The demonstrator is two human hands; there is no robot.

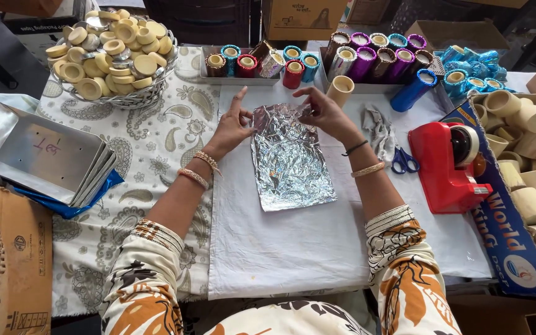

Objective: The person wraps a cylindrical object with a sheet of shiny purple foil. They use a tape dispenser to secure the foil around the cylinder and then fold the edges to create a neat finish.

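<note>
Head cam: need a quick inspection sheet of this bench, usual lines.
Surface: white cloth over a paisley tablecloth.
Job's things: crinkled silver foil sheet lying flat; bare cardboard tube upright just beyond it.
Clutter: red tape dispenser, blue-handled scissors, foil scraps, wire basket of round caps, trays of foil-wrapped tubes, stacked metal trays, box of bare tubes.
Grippers: left hand flat at the foil's top left edge; right hand pinching its top right corner.
Cables: nothing seen.
Surroundings: cardboard boxes behind the bench.
</note>
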